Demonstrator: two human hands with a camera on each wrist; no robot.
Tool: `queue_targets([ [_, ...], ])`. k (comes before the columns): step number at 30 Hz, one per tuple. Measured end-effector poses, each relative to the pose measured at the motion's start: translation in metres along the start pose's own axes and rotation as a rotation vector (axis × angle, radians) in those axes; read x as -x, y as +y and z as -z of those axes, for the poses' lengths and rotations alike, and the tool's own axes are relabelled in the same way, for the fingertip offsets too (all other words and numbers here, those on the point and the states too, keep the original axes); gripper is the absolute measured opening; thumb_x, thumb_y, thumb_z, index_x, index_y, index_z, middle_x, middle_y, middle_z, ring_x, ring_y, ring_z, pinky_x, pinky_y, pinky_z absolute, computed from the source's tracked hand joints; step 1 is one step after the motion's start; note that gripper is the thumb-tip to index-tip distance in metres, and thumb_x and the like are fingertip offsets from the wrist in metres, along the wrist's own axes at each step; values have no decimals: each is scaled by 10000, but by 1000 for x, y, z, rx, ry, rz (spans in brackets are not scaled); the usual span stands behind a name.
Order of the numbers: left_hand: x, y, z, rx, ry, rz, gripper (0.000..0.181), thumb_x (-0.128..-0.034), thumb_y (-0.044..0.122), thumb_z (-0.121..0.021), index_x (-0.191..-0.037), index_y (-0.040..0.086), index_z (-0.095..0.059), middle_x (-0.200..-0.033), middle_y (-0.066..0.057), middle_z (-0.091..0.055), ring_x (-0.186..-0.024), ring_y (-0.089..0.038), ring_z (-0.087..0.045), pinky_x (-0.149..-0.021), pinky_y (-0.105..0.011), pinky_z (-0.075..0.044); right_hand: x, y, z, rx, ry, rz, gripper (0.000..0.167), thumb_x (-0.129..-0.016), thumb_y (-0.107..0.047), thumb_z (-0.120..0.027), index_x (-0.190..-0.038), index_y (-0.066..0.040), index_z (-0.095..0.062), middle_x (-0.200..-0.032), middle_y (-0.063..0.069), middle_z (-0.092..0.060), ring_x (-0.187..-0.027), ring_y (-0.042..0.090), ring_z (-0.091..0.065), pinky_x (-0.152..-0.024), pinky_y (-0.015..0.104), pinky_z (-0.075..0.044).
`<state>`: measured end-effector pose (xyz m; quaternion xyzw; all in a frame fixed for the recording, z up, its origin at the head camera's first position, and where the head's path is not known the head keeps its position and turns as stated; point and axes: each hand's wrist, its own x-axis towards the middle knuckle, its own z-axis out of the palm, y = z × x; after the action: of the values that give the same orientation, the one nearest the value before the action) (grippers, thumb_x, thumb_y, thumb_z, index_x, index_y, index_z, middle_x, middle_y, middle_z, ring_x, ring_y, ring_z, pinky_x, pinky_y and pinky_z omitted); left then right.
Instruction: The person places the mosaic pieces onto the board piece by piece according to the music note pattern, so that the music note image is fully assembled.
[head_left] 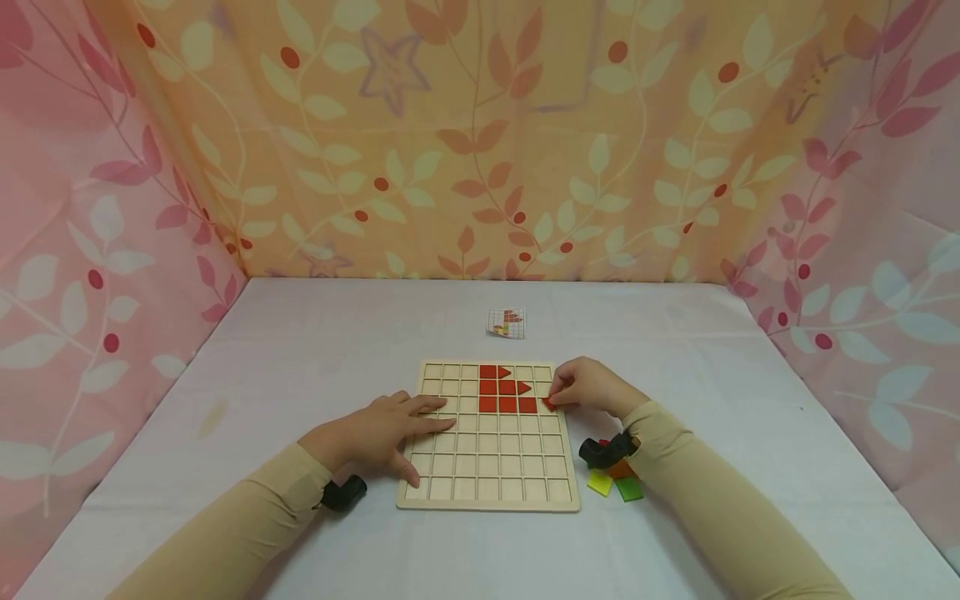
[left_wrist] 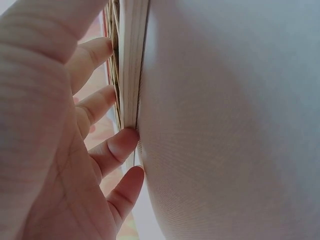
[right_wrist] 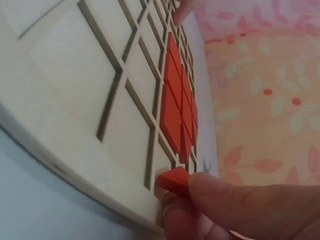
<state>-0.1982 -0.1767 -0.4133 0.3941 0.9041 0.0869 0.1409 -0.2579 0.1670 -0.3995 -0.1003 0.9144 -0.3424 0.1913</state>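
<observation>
A wooden grid board (head_left: 487, 471) lies on the white table, with red square and triangular tiles (head_left: 507, 387) set in its upper cells. My right hand (head_left: 596, 386) pinches a red tile (right_wrist: 174, 181) between thumb and finger at the board's right edge, over the row that holds three red squares. My left hand (head_left: 375, 433) rests on the board's left side, its fingers spread and fairly straight. In the left wrist view, fingertips (left_wrist: 131, 137) touch the board's edge (left_wrist: 131, 65).
A small printed pattern card (head_left: 507, 323) lies behind the board. Right of the board, partly under the right wrist's black camera (head_left: 607, 451), are loose tiles: yellow (head_left: 600, 482), green (head_left: 630, 489), orange and red. Floral cloth walls (head_left: 480, 142) enclose the table's back and sides.
</observation>
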Motion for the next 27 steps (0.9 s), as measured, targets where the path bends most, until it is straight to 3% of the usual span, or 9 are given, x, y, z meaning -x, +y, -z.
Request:
queue_targets([
  [8,1,1,1,8,11,-26,897,-651,684,-579,-1428,338,-295,-1511,4,-181,-1323,-328,-205,-1009,-548,-201,1,0,-1,61,-6,16,97,-763,-141,-734,-706,-115,-660,-658,-7,-589,-641,153,-494,-572,264,-404],
  [27,-1,-2,-1,-21,6,-11,914,-642,727,-549,-1431,363,-266,-1514,36,-167,-1337,-323,-194,-1015,-538,-198,-2,-5,-5,161,-4,80,131,-755,-97,-734,-672,-140,-641,-651,-24,-573,-639,149,-497,-573,275,-406],
])
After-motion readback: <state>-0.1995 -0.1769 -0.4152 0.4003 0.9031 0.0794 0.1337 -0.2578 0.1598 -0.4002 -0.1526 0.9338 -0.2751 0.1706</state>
